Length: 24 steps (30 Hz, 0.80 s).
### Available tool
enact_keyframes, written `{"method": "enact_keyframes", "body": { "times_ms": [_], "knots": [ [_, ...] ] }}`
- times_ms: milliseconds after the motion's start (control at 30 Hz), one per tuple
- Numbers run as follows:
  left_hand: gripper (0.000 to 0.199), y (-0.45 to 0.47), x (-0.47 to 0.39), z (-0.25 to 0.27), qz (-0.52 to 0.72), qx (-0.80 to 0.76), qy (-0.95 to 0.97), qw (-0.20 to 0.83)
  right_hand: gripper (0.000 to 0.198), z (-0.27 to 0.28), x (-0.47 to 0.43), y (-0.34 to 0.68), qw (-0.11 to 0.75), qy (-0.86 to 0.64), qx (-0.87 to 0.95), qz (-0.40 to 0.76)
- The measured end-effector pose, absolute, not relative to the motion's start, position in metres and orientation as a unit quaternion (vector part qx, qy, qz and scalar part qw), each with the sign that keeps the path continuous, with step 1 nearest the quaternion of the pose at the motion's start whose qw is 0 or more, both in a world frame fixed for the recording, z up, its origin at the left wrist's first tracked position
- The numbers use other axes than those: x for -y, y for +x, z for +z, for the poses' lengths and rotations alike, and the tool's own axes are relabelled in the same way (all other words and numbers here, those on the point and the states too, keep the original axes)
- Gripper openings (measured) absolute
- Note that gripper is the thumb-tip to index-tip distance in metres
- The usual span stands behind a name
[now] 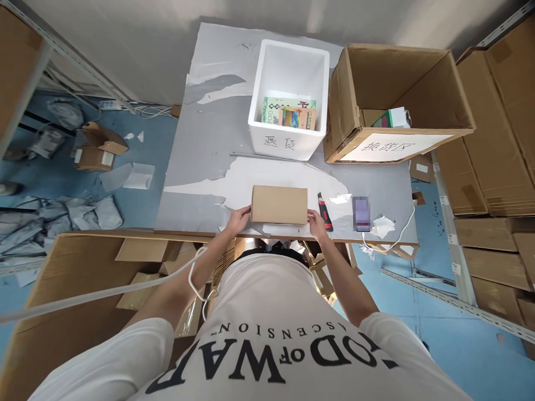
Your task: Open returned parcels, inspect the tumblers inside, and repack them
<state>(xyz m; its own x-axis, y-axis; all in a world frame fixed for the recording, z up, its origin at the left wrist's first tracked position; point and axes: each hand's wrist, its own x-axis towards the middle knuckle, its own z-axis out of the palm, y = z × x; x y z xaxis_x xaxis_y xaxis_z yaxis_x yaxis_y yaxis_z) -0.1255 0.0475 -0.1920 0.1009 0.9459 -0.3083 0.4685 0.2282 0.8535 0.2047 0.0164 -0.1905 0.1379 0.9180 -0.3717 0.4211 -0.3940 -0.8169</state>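
A small closed brown cardboard box [280, 205] sits at the table's near edge, right in front of my body. My left hand [238, 219] grips its left end, the fingers partly hidden behind and under it. At the opposite end my right hand [316, 224] holds the box the same way. Just right of that hand lies a red and black utility knife [325, 213]. Farther right are a phone [361, 214] with a blurred screen and some crumpled white paper [383, 226].
On the table [200, 139] stand a white foam box [288, 142] with printed packages inside and a big open carton [401, 146] holding a green and white box. A large carton [54, 289] is at lower left. Shelving with cartons [489, 234] lines the right. A white cable [125, 288] crosses my left arm.
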Motion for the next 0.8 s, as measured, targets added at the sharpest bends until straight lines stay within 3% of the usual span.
{"method": "enact_keyframes", "body": {
  "times_ms": [167,267,400,567,667,800],
  "knots": [
    [0.061,-0.128,-0.034,-0.198,0.225,-0.601,0.568,0.515,0.052,-0.204,-0.006,0.206,0.267,-0.688,0.481,0.473],
    [0.061,-0.123,-0.032,-0.196,0.208,-0.603,0.572,0.516,0.056,-0.210,-0.005,0.204,0.255,-0.679,0.481,0.492],
    [0.058,-0.117,-0.029,-0.193,0.215,-0.609,0.566,0.513,0.053,-0.211,-0.005,0.199,0.251,-0.675,0.472,0.508],
    [0.066,-0.118,-0.028,-0.177,0.254,-0.587,0.563,0.523,0.043,-0.187,-0.010,0.199,0.319,-0.621,0.483,0.528],
    [0.062,-0.114,-0.041,-0.158,0.266,-0.628,0.566,0.463,0.039,-0.166,-0.021,0.201,0.319,-0.644,0.492,0.491],
    [0.059,-0.103,-0.068,-0.140,0.221,-0.700,0.576,0.359,0.047,-0.147,-0.041,0.201,0.251,-0.702,0.513,0.425]
  ]
}}
